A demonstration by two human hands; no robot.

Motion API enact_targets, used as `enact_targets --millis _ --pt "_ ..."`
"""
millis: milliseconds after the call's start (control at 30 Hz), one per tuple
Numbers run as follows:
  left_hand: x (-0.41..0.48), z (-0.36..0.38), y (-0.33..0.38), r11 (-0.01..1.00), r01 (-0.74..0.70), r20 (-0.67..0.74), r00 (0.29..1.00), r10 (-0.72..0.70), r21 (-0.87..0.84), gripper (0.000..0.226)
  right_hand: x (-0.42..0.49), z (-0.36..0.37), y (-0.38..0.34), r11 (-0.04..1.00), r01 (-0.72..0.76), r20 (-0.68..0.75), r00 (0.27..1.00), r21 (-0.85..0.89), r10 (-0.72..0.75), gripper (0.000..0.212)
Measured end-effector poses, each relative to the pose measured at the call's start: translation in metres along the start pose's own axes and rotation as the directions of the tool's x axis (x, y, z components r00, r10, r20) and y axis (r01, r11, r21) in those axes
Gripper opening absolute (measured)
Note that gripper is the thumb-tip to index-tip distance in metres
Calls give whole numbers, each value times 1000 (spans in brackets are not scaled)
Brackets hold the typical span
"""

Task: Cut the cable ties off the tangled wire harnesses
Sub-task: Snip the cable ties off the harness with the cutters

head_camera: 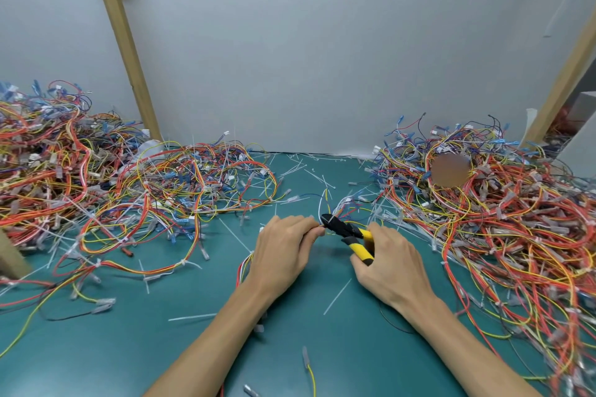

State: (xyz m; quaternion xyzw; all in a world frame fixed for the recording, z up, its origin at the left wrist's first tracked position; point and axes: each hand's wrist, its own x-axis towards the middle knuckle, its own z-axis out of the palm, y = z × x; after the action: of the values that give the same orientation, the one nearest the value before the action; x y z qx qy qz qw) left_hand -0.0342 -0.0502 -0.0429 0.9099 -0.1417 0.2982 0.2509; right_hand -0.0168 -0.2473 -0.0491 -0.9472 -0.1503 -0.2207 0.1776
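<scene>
My left hand [282, 250] pinches a thin wire harness [338, 208] at the middle of the green mat [180, 348]; its red, yellow and blue wires fan out beyond my fingertips. My right hand [387, 264] grips yellow-handled cutters [350, 234], whose black jaws meet the harness right by my left fingertips, at a white cable tie [320, 214] that curves upward. More wires of the harness trail under my left wrist.
Big tangled piles of red, yellow and blue harnesses lie at the left [80, 177] and right [503, 213]. Cut white ties [337, 296] litter the mat. A grey wall [306, 58] and two wooden posts [125, 45] stand behind.
</scene>
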Motion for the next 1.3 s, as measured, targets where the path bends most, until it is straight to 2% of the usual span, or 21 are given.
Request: enact_targets --millis 100,267,600,767,1000,1100,1233,1300 --pt "-1 1 1 1000 6 -1 1000 -6 -22 23 0 -1 3 994 49 -72 996 -97 -57 35" --pt "0 2 -2 997 55 -13 998 -56 -48 18 4 -2 7 983 64 -89 993 -170 -80 42" --pt "0 2 -2 997 62 14 998 -62 -34 19 1 -1 7 986 29 -26 999 -162 -34 37" --pt "0 1 -1 998 53 3 999 -53 -12 18 3 -2 7 985 46 -60 997 -165 -57 40" --pt "0 2 -1 999 46 8 999 -46 0 19 3 -1 8 988 -19 49 998 -155 27 31" --pt "0 3 -2 999 53 12 999 -53 -2 20 2 -1 7 985 -14 25 1000 -172 19 34" --pt "-1 3 -2 999 39 5 999 -39 5 18 1 -3 6 984 53 -72 995 -172 -66 41" --pt "-1 3 -2 999 30 4 1000 -30 15 18 2 -3 6 981 54 -48 997 -184 -63 38"
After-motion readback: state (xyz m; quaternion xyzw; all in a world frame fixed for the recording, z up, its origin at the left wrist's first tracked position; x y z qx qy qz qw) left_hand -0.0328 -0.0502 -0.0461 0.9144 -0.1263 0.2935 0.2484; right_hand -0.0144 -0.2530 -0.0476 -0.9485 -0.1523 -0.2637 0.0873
